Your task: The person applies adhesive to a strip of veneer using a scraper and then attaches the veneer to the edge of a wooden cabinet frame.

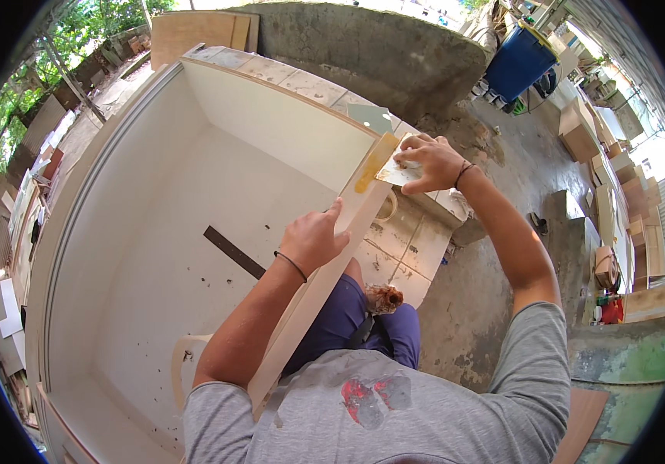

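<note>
I monitor both hands from the head view. The right hand is closed in a pinch on a flat white plate, thumb near its lower edge, fingers over its upper part. The plate is tilted and sits just right of a yellow patch on the pale rail of a white open cabinet. The patch lies near the rail's far end, ahead of the left hand.

The left hand rests on the same rail, nearer the body, with its index finger extended toward the patch. I cannot tell whether its hidden fingers grip the rail. Inside the cabinet, left of this hand, lies a dark strip. Beyond the rail's outer side, a pale ring lies on tiles, below the right hand.
</note>
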Demonstrator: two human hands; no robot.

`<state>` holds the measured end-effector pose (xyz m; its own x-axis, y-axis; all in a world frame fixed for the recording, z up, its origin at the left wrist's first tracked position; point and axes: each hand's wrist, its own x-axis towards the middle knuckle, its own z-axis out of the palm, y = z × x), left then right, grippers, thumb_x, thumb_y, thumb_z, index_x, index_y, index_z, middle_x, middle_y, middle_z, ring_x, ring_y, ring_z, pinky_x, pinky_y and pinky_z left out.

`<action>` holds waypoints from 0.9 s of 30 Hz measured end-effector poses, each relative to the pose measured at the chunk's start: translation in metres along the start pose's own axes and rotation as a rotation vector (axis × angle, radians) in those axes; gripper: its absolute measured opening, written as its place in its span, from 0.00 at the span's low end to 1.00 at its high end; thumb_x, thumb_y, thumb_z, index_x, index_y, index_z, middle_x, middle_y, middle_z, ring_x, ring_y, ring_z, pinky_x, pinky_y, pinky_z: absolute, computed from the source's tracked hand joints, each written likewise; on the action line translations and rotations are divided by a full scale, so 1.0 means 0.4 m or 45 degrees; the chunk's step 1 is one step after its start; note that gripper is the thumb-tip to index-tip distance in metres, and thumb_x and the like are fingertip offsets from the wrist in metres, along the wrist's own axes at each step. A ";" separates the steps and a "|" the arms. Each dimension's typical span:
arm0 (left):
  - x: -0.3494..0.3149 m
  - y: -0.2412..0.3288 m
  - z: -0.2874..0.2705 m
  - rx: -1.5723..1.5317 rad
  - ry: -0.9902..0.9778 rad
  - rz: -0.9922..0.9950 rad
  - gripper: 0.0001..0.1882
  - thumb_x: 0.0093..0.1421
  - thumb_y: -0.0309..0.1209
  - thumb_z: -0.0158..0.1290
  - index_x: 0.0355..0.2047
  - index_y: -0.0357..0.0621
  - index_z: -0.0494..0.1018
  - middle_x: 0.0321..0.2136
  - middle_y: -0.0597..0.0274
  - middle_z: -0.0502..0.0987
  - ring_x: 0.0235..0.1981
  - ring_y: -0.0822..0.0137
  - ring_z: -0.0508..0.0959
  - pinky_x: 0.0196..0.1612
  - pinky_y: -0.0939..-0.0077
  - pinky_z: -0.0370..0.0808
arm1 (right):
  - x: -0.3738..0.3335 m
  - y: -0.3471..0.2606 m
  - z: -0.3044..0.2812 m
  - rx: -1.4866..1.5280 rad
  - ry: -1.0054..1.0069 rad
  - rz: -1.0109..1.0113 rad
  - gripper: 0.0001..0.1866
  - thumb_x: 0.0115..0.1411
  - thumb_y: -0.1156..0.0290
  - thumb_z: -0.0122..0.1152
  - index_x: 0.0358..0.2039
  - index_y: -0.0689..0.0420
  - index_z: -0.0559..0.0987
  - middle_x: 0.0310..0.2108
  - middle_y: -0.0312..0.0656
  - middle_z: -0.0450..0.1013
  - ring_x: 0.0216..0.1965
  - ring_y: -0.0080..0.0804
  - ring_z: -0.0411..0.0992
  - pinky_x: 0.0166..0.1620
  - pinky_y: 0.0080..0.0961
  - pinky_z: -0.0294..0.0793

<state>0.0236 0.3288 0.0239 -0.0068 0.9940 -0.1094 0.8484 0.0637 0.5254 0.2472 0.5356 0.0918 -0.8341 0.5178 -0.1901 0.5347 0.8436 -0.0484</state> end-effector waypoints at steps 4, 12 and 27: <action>0.003 -0.001 -0.001 0.002 0.001 0.000 0.38 0.55 0.45 0.55 0.64 0.45 0.63 0.33 0.42 0.80 0.38 0.43 0.80 0.43 0.51 0.77 | -0.010 -0.011 -0.020 -0.116 -0.048 0.019 0.33 0.43 0.47 0.68 0.50 0.48 0.80 0.53 0.39 0.69 0.58 0.37 0.63 0.53 0.43 0.61; 0.004 0.012 -0.012 -0.020 -0.064 -0.051 0.38 0.55 0.45 0.55 0.65 0.47 0.63 0.34 0.43 0.80 0.38 0.43 0.80 0.44 0.52 0.77 | -0.160 -0.100 -0.159 0.129 0.098 -0.104 0.33 0.44 0.48 0.70 0.50 0.50 0.80 0.52 0.39 0.70 0.57 0.39 0.65 0.54 0.42 0.64; 0.002 0.011 -0.016 -0.013 -0.021 -0.037 0.36 0.53 0.45 0.55 0.63 0.47 0.66 0.38 0.45 0.81 0.43 0.47 0.80 0.47 0.55 0.76 | -0.062 -0.142 0.032 0.570 0.205 -0.187 0.38 0.47 0.51 0.72 0.58 0.53 0.75 0.61 0.50 0.63 0.63 0.48 0.62 0.65 0.41 0.59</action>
<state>0.0241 0.3304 0.0317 -0.0230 0.9901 -0.1387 0.8427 0.0938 0.5302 0.2393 0.4732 0.0866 -0.8966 0.4428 0.0024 0.3859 0.7839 -0.4864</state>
